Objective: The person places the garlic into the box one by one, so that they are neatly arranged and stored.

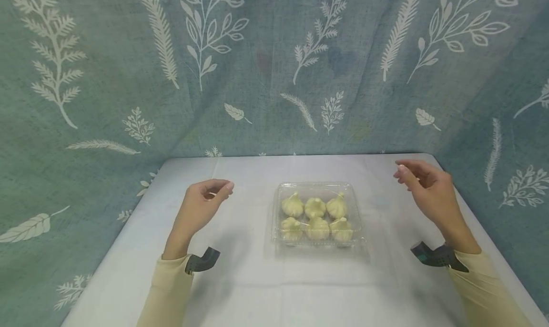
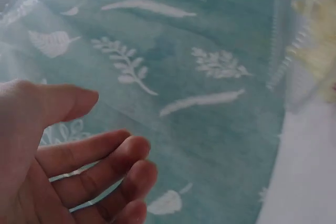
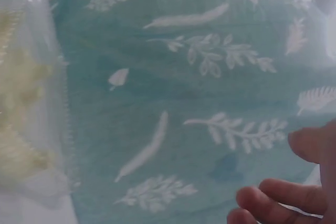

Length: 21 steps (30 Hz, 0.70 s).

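Note:
A clear plastic clamshell box stands in the middle of the table, its lid seemingly down. Through it show several pale garlic bulbs in two rows. My left hand hovers to the left of the box, fingers loosely bent and holding nothing. On the far side, my right hand is held in the air, also without anything in it. Both wrist views catch only an edge of the box, blurred, with the relaxed fingers apart from it.
A white cloth covers the table. Behind and at both sides hangs a blue-green curtain with white leaf prints. Each wrist carries a dark camera mount.

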Each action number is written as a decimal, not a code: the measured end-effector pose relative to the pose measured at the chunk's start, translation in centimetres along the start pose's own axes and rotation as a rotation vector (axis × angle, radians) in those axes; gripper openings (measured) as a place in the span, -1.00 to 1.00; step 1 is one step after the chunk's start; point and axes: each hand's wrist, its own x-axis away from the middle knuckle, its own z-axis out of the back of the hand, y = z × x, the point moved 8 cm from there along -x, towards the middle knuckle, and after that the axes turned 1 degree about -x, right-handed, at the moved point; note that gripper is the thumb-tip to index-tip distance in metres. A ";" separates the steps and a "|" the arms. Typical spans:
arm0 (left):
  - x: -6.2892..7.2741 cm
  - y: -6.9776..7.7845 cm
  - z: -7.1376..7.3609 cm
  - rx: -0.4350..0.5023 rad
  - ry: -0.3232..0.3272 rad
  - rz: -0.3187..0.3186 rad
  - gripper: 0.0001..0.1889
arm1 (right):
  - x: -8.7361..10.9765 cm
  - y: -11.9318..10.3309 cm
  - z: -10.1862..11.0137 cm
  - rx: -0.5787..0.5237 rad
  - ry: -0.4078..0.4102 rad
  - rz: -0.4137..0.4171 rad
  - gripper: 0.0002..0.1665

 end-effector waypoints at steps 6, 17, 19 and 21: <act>-0.6 2.4 1.8 0.037 0.164 -0.036 -0.60 | -0.9 -2.5 0.6 -0.053 0.104 0.070 -0.66; -0.7 5.4 2.1 0.069 0.328 -0.115 -0.69 | -1.2 -5.4 0.8 -0.042 0.196 0.168 -0.60; -0.5 5.8 2.1 0.061 0.343 -0.129 -0.69 | -1.0 -5.7 0.7 -0.014 0.210 0.177 -0.58; -0.3 6.1 2.1 0.044 0.361 -0.145 -0.70 | -0.7 -5.8 0.4 0.010 0.215 0.187 -0.56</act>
